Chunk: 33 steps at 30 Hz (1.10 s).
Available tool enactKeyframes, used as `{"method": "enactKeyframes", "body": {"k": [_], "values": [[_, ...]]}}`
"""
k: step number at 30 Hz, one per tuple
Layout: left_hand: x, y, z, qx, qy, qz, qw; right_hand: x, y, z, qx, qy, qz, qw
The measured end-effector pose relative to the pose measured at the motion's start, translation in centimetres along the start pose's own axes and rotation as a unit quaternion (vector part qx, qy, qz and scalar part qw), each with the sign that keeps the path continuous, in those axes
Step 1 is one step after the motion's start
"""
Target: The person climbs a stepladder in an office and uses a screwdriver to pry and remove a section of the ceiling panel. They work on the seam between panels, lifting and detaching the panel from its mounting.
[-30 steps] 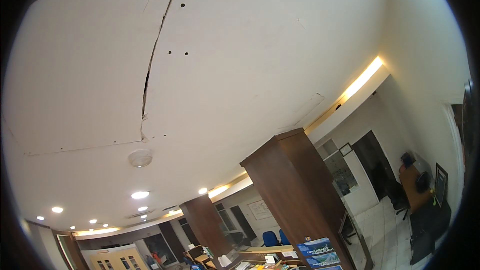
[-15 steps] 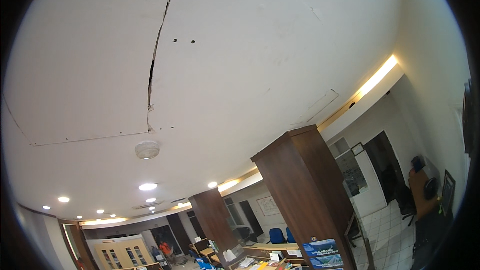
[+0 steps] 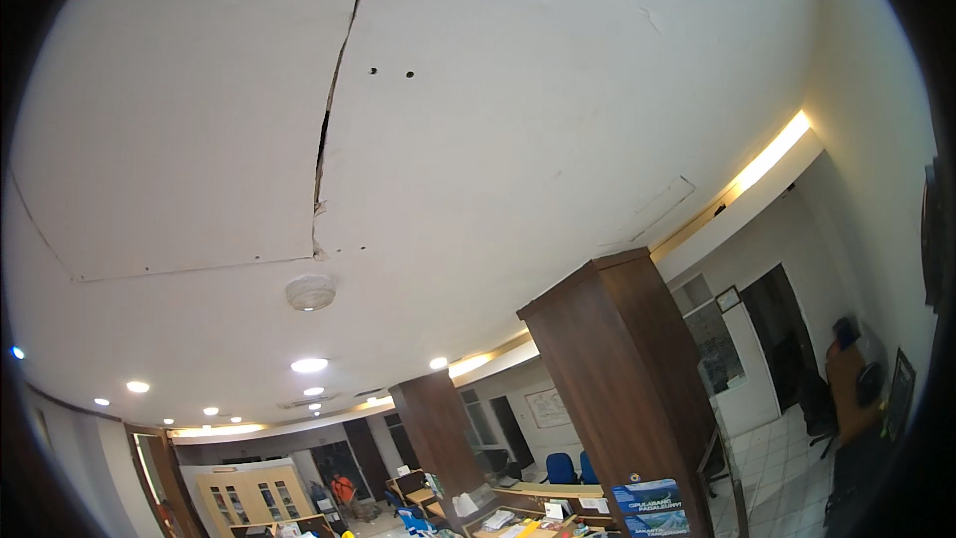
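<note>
Neither my left hand nor my right hand shows in this view. Most of the picture is a white ceiling close overhead. A dark, ragged gap runs along a panel joint, with small dark screw holes on both sides. Just below the lower end of that joint sits a round white ceiling fixture. A thin rectangular outline marks the ceiling farther right.
A dark brown wood-clad pillar stands right of centre, a second pillar behind it. Below are a cluttered counter, blue chairs and a pale cabinet. A person in orange is far back. A desk stands at right.
The view has shifted slightly: the ceiling gap, round fixture and pillars now sit a little farther right. More of the counter and cabinet shows at the bottom. No hand appears in either frame.
</note>
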<state>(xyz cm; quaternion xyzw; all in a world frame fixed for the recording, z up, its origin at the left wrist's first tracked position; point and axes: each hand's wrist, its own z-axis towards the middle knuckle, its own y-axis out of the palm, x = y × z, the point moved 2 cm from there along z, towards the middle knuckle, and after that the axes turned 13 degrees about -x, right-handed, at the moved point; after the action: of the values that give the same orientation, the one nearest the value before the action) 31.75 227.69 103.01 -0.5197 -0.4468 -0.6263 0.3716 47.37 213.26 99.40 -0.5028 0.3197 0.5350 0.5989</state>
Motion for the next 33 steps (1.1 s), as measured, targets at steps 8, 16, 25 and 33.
{"method": "enactKeyframes", "body": {"k": [8, 16, 25, 33], "values": [[3.5, 2.6, 0.7, -0.032, 0.023, 0.01, 0.999, -4.3, -4.0, 0.2, 0.155, -0.05, -0.1, 0.982], [10.9, 14.6, -0.8, -0.123, 0.048, -0.083, 0.988, -5.6, -7.2, 1.1, 0.244, -0.18, -0.035, 0.952], [15.6, 15.9, -1.1, -0.242, 0.081, -0.122, 0.959, -12.5, -9.3, -0.6, 0.171, -0.188, 0.028, 0.967], [24.8, 27.1, -3.0, -0.39, 0.165, -0.13, 0.897, -20.0, -15.9, -1.3, 0.346, -0.323, -0.032, 0.88]]}}
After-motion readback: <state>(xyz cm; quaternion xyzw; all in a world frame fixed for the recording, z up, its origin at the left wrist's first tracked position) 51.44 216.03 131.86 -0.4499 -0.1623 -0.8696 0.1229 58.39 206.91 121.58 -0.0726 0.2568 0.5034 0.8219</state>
